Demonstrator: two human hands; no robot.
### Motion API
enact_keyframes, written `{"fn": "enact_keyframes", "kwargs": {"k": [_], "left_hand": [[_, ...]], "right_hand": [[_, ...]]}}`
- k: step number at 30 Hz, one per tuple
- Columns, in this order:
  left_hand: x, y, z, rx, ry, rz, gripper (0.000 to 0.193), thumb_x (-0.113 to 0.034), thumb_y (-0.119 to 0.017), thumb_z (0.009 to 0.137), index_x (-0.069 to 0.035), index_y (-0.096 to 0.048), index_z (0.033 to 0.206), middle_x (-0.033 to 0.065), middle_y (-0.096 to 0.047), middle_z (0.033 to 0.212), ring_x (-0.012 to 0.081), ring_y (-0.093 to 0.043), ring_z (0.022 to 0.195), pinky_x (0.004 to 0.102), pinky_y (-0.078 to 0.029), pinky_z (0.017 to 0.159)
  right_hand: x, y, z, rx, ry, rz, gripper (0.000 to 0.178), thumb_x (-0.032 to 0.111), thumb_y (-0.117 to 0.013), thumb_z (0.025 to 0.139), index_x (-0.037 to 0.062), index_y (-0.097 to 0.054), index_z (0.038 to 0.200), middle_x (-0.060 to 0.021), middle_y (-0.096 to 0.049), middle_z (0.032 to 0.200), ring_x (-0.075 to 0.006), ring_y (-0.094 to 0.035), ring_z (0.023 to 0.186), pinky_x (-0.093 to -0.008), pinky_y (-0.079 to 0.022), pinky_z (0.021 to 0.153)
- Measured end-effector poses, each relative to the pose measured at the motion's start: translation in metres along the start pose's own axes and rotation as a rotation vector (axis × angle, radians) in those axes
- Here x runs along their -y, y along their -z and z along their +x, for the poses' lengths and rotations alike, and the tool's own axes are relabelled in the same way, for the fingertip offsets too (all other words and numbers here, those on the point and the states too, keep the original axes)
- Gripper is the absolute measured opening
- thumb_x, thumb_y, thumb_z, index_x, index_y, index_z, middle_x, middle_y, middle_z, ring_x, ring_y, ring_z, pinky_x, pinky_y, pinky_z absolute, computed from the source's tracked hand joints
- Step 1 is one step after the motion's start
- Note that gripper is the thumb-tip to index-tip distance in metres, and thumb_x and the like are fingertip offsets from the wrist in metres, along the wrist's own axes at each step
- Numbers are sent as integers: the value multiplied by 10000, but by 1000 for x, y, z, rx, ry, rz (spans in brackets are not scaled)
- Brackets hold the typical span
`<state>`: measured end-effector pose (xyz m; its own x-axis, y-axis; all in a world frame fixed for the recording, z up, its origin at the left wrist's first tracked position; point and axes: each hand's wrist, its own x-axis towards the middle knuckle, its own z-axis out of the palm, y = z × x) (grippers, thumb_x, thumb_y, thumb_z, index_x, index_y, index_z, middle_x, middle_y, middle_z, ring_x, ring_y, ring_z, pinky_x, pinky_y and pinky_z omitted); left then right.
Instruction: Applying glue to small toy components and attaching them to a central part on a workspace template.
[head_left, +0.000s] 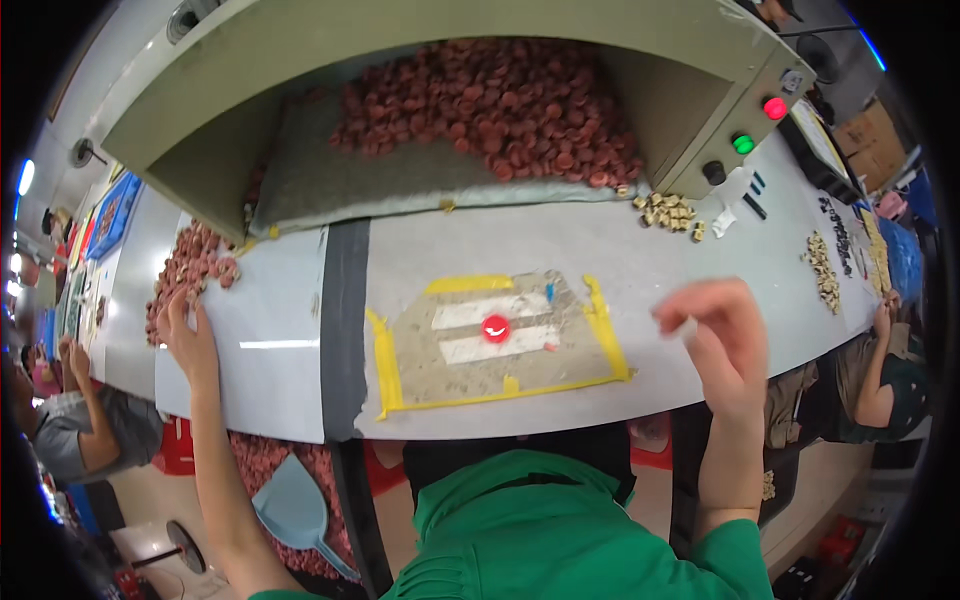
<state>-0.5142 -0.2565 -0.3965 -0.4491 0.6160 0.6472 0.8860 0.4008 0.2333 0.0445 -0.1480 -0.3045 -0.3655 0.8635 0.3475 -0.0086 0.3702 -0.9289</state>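
My left hand [188, 335] is at the near edge of a pile of dull-red round caps [195, 262] on the table's left. Its fingers are stretched out, with the thumb apart, touching the pile. One glossy red round cap [496, 328] sits alone on white strips within a grey work patch [415, 370] framed by yellow tape. My right hand [728, 345] is raised to the right of this patch, thumb and fingers curled together. Something small and whitish shows at its fingertips; I cannot make out what it is.
A beige machine hood [690, 110] arches over a large heap of red caps [500, 100]. Small gold pieces [668, 214] lie by its right foot. Below the table are a blue dustpan [292, 500] and more caps. Other people sit at both sides.
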Motion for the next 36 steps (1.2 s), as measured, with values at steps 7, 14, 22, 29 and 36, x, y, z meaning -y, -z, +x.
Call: {"fn": "enact_keyframes", "kwargs": {"k": [7, 14, 22, 29, 36], "left_hand": [[-168, 1, 19, 166, -243, -429, 245, -41, -598, 841, -28, -606, 1086, 92, -603, 1049, 222, -559, 969, 331, -429, 872], [-331, -86, 16, 455, -404, -587, 295, -191, -660, 789, -78, -594, 1053, 154, -622, 974, 342, -577, 954, 416, -456, 817], [-337, -103, 22, 437, -385, -711, 256, -200, -702, 747, -63, -606, 941, 177, -640, 862, 364, -618, 848, 451, -484, 732], [-331, -90, 23, 610, -299, -752, 316, -191, -731, 762, -18, -600, 991, 122, -644, 860, 183, -586, 691, 300, -481, 669], [-308, -95, 32, 593, -128, -1012, 288, -181, -714, 797, 8, -627, 996, 85, -660, 846, 139, -610, 759, 274, -486, 689]], "right_hand": [[-85, 50, 57, -18, 270, -880, 136, 36, -619, 813, 29, -599, 947, -111, -595, 969, -277, -580, 909, -360, -465, 792], [-103, 39, 54, 25, 191, -1056, 122, 21, -607, 812, 17, -582, 931, -156, -554, 932, -339, -562, 888, -394, -470, 774], [-66, 33, 27, 105, -182, -741, 143, 26, -592, 827, 18, -564, 967, -118, -562, 887, -244, -576, 810, -328, -475, 731], [-70, 16, 12, 187, 37, -683, 145, 41, -539, 882, -1, -591, 1011, -123, -590, 939, -247, -584, 860, -310, -470, 781], [-79, 29, 27, 232, -51, -616, 190, 34, -520, 894, 9, -604, 1063, -119, -585, 979, -256, -586, 892, -312, -467, 818]]}}
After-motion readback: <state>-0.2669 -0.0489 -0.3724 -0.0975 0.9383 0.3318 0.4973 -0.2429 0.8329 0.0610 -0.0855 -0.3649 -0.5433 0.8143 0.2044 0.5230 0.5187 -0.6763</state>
